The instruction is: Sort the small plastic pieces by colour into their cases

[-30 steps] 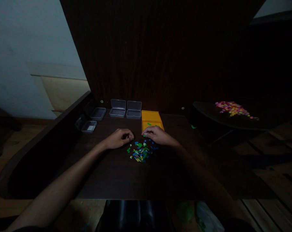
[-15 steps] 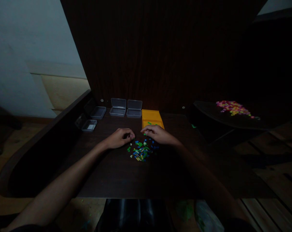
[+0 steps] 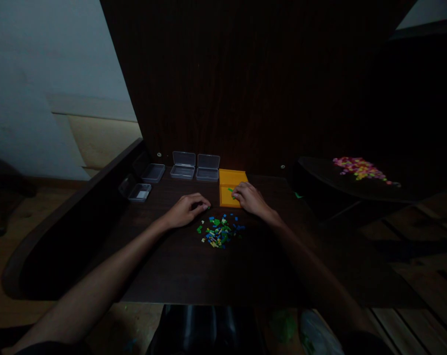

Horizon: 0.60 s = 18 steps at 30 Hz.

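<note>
My right hand (image 3: 249,198) reaches over the tray of an open yellow box (image 3: 226,201), fingers pinched at a small green toy brick (image 3: 234,197). Another green piece lies in that tray, just beyond my fingertips. On the tabletop to the left, my left hand (image 3: 187,210) rests with thumb and forefinger together, a bit of green showing at their tips; it looks like a small brick. Between my forearms spreads a loose pile of small toy bricks (image 3: 219,234) in green, blue, yellow and white.
Two open clear plastic boxes (image 3: 182,171) stand left of the yellow one. Farther left are another clear box (image 3: 154,172) and a smaller one (image 3: 139,193) by the raised side panel. Pink and yellow pieces (image 3: 361,168) are heaped on a dark surface to the right.
My right hand has moved from the near edge of the yellow box to over its tray, carrying a green brick. My left hand has shifted slightly; the view has moved a little.
</note>
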Motion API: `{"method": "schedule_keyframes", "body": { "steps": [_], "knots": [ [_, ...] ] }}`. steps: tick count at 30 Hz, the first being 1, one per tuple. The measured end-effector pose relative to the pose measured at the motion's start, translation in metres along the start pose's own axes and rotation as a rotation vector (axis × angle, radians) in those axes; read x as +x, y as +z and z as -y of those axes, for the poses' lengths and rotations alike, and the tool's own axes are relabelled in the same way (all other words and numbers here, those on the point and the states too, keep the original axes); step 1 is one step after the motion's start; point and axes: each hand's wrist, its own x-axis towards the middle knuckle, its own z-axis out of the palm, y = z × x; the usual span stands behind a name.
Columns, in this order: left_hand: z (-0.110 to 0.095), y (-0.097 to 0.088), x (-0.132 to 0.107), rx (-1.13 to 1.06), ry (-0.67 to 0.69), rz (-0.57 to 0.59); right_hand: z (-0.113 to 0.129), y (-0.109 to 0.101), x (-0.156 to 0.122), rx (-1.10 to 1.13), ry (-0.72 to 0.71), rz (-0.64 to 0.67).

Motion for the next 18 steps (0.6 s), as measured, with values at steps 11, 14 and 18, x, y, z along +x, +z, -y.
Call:
{"method": "schedule_keyframes", "body": {
  "steps": [11, 14, 18],
  "knots": [
    [0.0, 0.004, 0.0, -0.023, -0.009, -0.044, -0.012, -0.018, 0.003, -0.104, -0.029, 0.075],
    [-0.001, 0.004, 0.0, -0.027, -0.007, -0.052, -0.016, -0.018, 0.002, -0.088, -0.042, 0.116],
    [-0.002, 0.004, 0.0, -0.021, -0.007, -0.052, -0.015, -0.011, 0.004, -0.087, -0.042, 0.115]
  ]
}}
